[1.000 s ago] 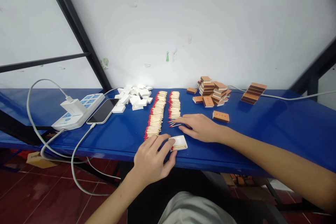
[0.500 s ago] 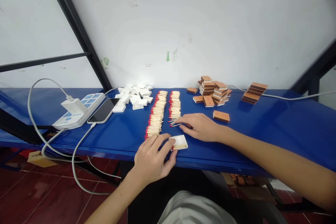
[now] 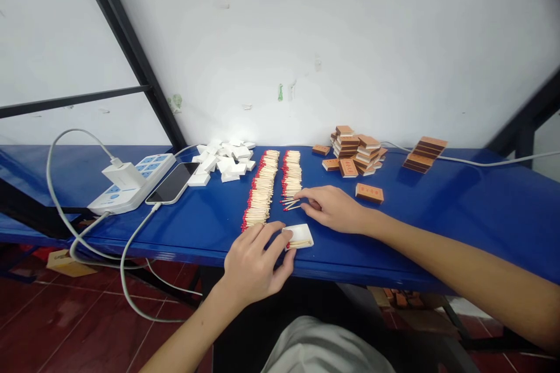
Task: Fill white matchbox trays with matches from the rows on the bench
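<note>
My left hand (image 3: pixel 258 259) grips the left end of a small white matchbox tray (image 3: pixel 300 232) between thumb and fingers near the table's front edge. A few matches (image 3: pixel 301 243) lie along the tray's near side, partly covered by my fingers. Beyond the tray, my right hand (image 3: pixel 335 208) has its index fingertip on several loose matches (image 3: pixel 289 203). Its thumb is a little apart from the index finger, close to those matches. They lie at the near end of a short row of red-tipped matches (image 3: pixel 291 172). A longer match row (image 3: pixel 261 192) runs to its left.
A pile of white trays (image 3: pixel 225 160) lies at the back left. Stacked brown matchboxes (image 3: pixel 350 148) and a single matchbox (image 3: pixel 370 193) are to the right, beyond them a folded printed card (image 3: pixel 424 155). A phone (image 3: pixel 172 183), power strip (image 3: pixel 140 178) and white cables occupy the left.
My right hand has shifted slightly away from me, and the loose matches under its fingertips are a little more fanned out. My left hand and the tray have stayed in place.
</note>
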Demonstrator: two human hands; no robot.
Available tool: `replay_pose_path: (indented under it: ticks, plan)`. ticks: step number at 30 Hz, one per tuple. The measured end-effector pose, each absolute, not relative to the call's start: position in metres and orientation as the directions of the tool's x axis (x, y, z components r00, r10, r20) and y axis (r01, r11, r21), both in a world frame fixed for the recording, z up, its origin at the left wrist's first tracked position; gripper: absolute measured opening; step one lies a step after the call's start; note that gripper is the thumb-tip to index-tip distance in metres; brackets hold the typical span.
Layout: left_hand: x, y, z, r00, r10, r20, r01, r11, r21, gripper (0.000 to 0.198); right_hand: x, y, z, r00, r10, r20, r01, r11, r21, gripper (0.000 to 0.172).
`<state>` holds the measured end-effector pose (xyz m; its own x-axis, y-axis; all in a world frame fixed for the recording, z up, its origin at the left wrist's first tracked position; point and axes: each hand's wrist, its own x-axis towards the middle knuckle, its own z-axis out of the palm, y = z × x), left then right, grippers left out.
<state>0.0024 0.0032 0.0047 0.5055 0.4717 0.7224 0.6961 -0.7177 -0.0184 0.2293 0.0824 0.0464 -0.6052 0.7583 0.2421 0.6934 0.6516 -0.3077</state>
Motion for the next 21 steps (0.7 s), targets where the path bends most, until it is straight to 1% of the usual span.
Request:
replay_pose_path:
  ticks: [4,9,12,18,21]
  plan:
    - [0.0022,0.0037,0.0046,0.508,0.471,0.721,0.693,-0.72,-0.018,0.022,0.2284,0.0816,0.0474,-0.608,0.758,0.238,0.696,0.652,-0.299,0.028]
    - [0.0026,0.0042,0.0043,0.508,0.472,0.721,0.691,-0.723,-0.014,0.022,0.2284,0.0798,0.049,-0.625,0.751,0.214,0.698,0.66,-0.278,0.032]
    - [0.0028,0.0044,0.0039,0.508,0.472,0.721,0.689,-0.725,-0.011,0.022,0.2269,0.0813,0.0492,-0.621,0.761,0.189,0.712,0.648,-0.272,0.031]
    - [0.0032,0.0049,0.0034,0.505,0.462,0.729,0.689,-0.725,-0.018,0.022,0.2206,0.0855,0.0487,-0.6,0.784,0.162,0.754,0.621,-0.212,0.028]
    - [0.0034,0.0051,0.0034,0.505,0.461,0.73,0.689,-0.725,-0.019,0.021,0.2198,0.0855,0.0482,-0.606,0.779,0.159,0.749,0.626,-0.216,0.029]
